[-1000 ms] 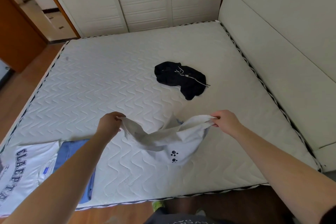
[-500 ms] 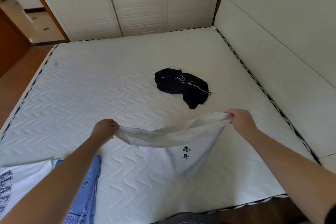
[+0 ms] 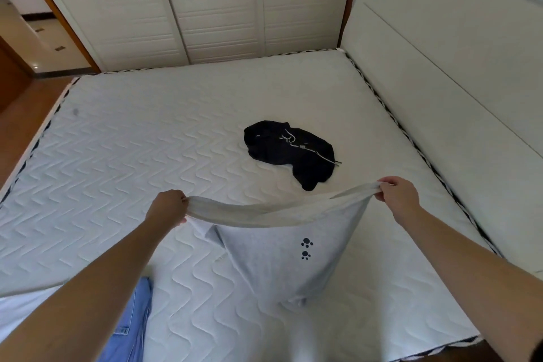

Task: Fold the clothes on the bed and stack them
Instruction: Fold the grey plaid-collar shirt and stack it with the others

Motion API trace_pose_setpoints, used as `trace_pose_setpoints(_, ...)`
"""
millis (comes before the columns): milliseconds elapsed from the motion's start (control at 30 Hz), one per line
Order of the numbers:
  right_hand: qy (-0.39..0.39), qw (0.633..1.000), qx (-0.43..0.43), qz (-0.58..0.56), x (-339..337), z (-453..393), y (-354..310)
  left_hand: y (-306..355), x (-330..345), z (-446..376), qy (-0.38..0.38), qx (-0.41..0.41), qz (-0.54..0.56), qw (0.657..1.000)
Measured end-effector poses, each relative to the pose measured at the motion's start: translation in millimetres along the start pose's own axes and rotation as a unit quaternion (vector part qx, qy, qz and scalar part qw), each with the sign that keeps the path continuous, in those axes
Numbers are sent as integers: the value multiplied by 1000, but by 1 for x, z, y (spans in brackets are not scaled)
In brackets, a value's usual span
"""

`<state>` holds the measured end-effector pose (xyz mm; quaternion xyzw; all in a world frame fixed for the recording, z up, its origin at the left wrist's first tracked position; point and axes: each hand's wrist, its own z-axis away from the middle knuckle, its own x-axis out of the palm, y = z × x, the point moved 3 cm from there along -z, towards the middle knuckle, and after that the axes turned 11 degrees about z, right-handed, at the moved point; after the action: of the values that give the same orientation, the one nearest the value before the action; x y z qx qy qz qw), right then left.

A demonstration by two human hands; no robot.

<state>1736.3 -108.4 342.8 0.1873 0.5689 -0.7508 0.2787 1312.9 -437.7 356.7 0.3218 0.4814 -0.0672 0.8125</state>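
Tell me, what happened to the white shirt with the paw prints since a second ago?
Both hands, left hand and right hand, moved apart, pulling the white shirt from saggy to stretched wide. They kept gripping it. The black garment stayed put.

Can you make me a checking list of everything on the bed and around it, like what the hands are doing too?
Surface: white quilted mattress, bare, no sheet.
Job's things: light grey garment with two dark paw prints, held up by its top edge, lower end trailing on the mattress; black garment with a white drawstring lying crumpled beyond it; blue jeans and a white garment at the near left edge.
Clutter: nothing seen.
Grippers: left hand grips the grey garment's left corner; right hand pinches its right corner in its fingers.
Cables: nothing seen.
Surroundings: white wardrobe doors behind the bed, padded headboard on the right, wooden floor on the left.
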Motion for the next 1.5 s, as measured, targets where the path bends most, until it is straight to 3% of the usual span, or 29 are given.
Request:
trace_pose_setpoints(167,-18,993,13,-118,-5,-46,-55,31,-47,-35,71,-8,64,995)
trace_pose_setpoints(467,-15,971,-95,-221,-56,-113,-229,107,-197,-87,153,-3,206,966)
trace_pose_setpoints(633,-14,955,-164,-248,-92,-121,-308,150,-266,-102,194,37,367,909)
trace_pose_setpoints(767,-43,945,-176,-271,-103,-116,-316,151,-281,-100,211,42,441,871)
trace_pose_setpoints(933,-82,940,-116,-309,-92,-95,-263,117,-236,-73,164,1,503,848)
trace_pose_setpoints(1133,-96,959,-7,-267,-42,-68,-114,40,-92,-13,85,-12,518,851)
trace_pose_setpoints(1200,-95,964,38,-244,-25,-55,-55,7,-39,6,59,-63,546,833)
trace_pose_setpoints(1300,-112,969,96,-199,-5,-34,29,-45,29,34,94,-153,564,806)
trace_pose_setpoints(1367,-120,969,138,-168,3,-19,78,-75,71,52,113,-192,544,809)
trace_pose_setpoints(1500,-152,950,245,-124,6,8,159,-114,142,98,82,-246,505,823)
